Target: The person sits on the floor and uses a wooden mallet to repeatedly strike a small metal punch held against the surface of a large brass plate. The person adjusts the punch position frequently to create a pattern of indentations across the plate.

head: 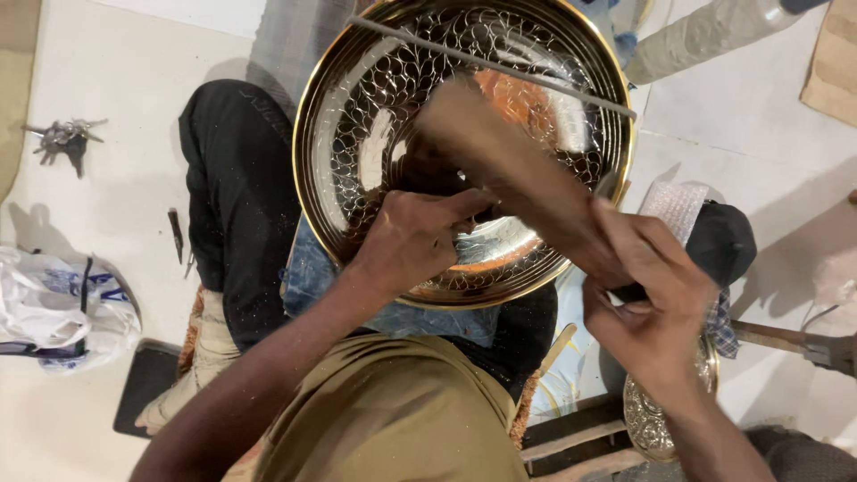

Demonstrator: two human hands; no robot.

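a large round brass plate (357, 170), engraved with a net of scale-like loops, is lying tilted across the lap of the seated person, its gold rim facing up at the camera. the left hand (415, 236) is resting on the lower inner part of the plate, its fingers curling together and pinching something small against the metal; what they are pinching is too hidden to tell, though the fingertips are touching the engraved surface just inside the lower rim. the left forearm is reaching up from the lower left, bare, crossing over an olive shirt (393, 415).

the right hand (647, 299) is sitting just off the plate's lower right edge, fingers wrapping tightly around the handle end of a wooden mallet (500, 156). the mallet is showing as a brown blur running from that hand up and left over the centre of the plate, so its head is lying above the spot where the left fingers are pressing. the right wrist is bending upward, forearm coming in from the lower right.

a thin metal rod (500, 64) is lying across the upper part of the plate. on the pale floor to the left, a bunch of keys (62, 138) and a white plastic bag (54, 303) are lying well apart from the hands.
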